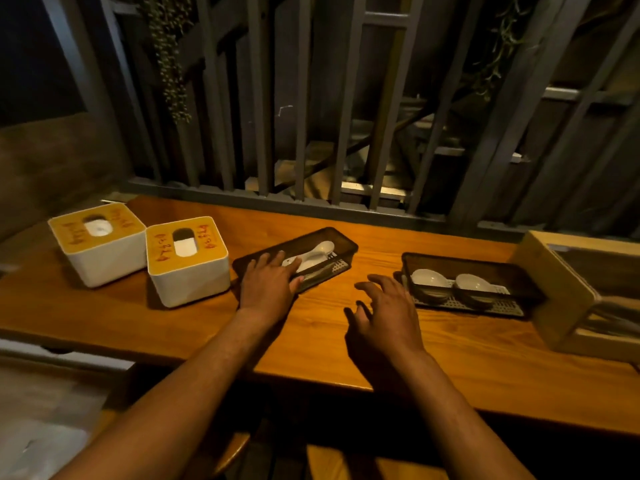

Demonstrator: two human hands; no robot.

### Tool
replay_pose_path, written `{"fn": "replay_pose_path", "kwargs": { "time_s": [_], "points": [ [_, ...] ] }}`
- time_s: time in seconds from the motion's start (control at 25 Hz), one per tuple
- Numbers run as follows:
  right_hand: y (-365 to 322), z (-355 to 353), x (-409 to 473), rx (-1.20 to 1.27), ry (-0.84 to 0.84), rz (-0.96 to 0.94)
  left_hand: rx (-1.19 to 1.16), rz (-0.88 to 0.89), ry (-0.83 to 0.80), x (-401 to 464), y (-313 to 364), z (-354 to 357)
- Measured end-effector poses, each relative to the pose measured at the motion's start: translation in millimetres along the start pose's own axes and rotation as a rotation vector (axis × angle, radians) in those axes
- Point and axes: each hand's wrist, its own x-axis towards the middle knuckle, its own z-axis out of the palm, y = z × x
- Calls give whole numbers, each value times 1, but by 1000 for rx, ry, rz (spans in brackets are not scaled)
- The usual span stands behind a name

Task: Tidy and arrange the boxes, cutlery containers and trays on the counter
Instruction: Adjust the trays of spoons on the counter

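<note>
Spoon tray, frame centre: left hand flat on it, likely to straighten it. Right hand spread, empty, near bowl tray.

It looked like an eatery: a wooden counter carried tissue boxes, spoon containers (dim lighting), facing a slatted metal railing.

Reddish handwritten markings are seen on the yellow lids of the two white boxes, the far-left box and the nearer box, but they cannot be read. No other text is seen.
</note>
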Motion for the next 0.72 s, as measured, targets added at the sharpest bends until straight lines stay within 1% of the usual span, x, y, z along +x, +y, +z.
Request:
{"fn": "replay_pose_path", "kwargs": {
  "time_s": [0.08,0.16,0.24,0.32,0.4,0.48,0.56,0.72],
  "points": [
    [-9,0,-1,29,38,48,-61,97,-30,-8,-6,-3],
    [-18,-1,2,21,53,43,-106,201,-108,-13,-10,-7],
    [-23,-3,11,-28,31,35,-89,295,-178,-10,-14,-10],
    [-23,0,16,-97,-24,22,-53,340,-191,-3,-20,-10],
    [-21,8,13,-132,-42,2,10,316,-145,3,-23,-7],
    [-20,15,8,-152,-29,-10,52,224,-112,5,-18,-4],
    [-20,18,9,-196,-27,2,50,152,-125,6,-4,-1],
    [-9,15,19,-283,-38,71,43,101,-173,14,21,6]
  ]
}}
